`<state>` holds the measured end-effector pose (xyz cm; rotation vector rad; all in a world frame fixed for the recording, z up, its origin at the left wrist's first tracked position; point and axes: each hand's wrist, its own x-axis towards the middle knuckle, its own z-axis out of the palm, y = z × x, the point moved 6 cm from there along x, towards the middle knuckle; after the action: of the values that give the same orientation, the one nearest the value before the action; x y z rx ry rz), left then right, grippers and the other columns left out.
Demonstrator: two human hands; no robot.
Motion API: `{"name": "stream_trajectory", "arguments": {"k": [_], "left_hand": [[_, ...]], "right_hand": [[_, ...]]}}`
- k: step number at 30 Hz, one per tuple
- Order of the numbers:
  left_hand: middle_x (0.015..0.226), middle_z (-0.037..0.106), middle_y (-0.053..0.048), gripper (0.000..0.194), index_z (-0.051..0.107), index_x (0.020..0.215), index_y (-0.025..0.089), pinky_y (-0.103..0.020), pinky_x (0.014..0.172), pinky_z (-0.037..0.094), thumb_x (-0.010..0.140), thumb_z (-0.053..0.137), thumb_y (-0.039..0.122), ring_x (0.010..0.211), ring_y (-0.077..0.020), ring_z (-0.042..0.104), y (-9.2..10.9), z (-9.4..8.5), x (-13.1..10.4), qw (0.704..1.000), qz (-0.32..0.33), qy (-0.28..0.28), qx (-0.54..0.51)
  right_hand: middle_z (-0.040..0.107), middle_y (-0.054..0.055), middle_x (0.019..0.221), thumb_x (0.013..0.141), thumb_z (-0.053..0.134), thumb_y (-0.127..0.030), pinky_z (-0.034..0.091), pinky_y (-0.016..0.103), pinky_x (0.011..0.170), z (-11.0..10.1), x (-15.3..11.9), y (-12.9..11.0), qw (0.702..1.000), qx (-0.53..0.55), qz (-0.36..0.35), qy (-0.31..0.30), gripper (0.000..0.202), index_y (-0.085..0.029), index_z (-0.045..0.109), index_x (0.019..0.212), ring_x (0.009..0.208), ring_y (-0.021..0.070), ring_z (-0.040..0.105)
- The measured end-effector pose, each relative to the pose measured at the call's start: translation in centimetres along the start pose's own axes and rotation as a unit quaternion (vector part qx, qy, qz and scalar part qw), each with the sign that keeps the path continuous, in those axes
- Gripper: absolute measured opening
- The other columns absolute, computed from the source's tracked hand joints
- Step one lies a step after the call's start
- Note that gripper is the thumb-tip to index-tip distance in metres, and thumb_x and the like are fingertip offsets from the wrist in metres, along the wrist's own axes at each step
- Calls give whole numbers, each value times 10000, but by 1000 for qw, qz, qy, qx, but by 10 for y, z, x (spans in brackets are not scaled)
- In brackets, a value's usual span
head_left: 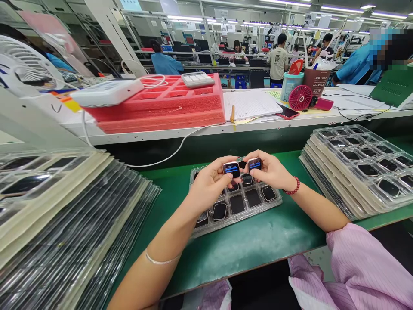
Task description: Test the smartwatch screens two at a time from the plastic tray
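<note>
My left hand (211,181) grips a smartwatch body (231,169) without a strap, its screen lit with a blue bar and my thumb at its lower edge. A second smartwatch body (254,164), also lit, is pinched in my right hand (269,172). Both are held side by side above a clear plastic tray (232,224) on the green bench mat. Dark-screened watch bodies, such as one watch (220,211) near the front, lie in the tray's pockets. Two front pockets, including one pocket (237,204), hold no watch. My hands cover part of the back row.
Stacked trays (129,206) rise at the left, and another stack of watch-filled trays (358,172) stands at the right. On the shelf behind are red foam (155,116), papers (254,103), a pink fan (300,97) and a white cable (174,155). Several people sit farther back.
</note>
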<state>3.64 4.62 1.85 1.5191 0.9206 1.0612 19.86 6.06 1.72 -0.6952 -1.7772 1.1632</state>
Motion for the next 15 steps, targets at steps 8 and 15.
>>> {"name": "stream_trajectory", "arguments": {"k": [8, 15], "left_hand": [[983, 742, -103, 439, 618, 1188, 140, -274, 607, 528, 793, 709, 310, 766, -216, 716, 0, 0, 1, 1000, -1, 1, 6], [1008, 750, -102, 418, 622, 1184, 142, -252, 605, 526, 806, 688, 307, 762, -195, 715, -1, 1, 2, 1000, 2, -4, 15]], "right_hand": [[671, 30, 879, 793, 584, -167, 480, 236, 615, -1, -2, -6, 999, -47, -14, 11, 257, -164, 578, 1049, 688, 118, 600], [676, 28, 877, 779, 567, -165, 456, 228, 596, -4, -3, -9, 996, -86, -32, 21, 267, -161, 587, 1045, 675, 115, 588]]}}
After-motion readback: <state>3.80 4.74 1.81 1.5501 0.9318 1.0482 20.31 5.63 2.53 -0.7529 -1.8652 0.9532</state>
